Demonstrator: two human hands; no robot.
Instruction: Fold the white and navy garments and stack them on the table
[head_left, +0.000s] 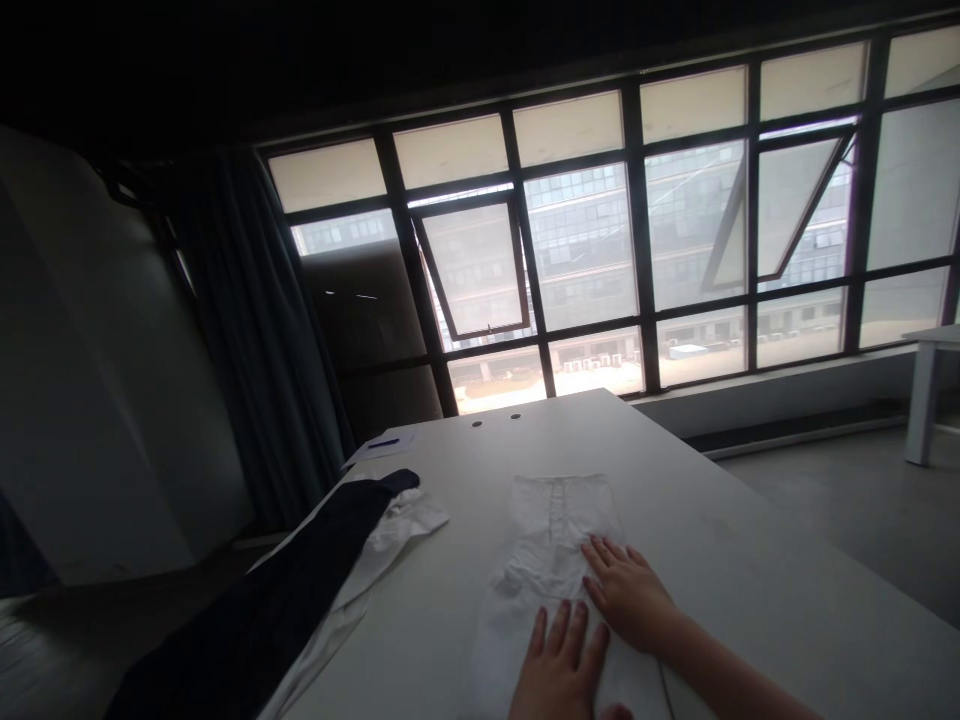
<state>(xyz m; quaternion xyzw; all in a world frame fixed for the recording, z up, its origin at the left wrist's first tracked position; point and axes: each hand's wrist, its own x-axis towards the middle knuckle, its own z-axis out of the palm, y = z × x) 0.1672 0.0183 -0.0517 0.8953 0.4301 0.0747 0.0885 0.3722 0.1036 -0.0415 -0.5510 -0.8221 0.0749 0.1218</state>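
A white garment [555, 520] with a waistband-like top edge and a vertical seam or row of fastenings lies spread on the white table, wrinkled across its middle. My left hand [564, 665] rests on its lower part, palm down with fingers spread. Farther up, along the garment's right side, my right hand [628, 592] lies flat with its fingers stretched out over the cloth. Neither hand grasps anything. The garment's near end is partly hidden by my hands and cut off by the picture's lower edge, so its exact kind is unclear.
Dark cloth [292, 590] and white cloth [409, 520] lie along the left side of the white table [450, 620]. A pen [384, 443] rests on paper at the far left corner. Beyond are a dark curtain [247, 350] and windows; another table [921, 400] stands at right.
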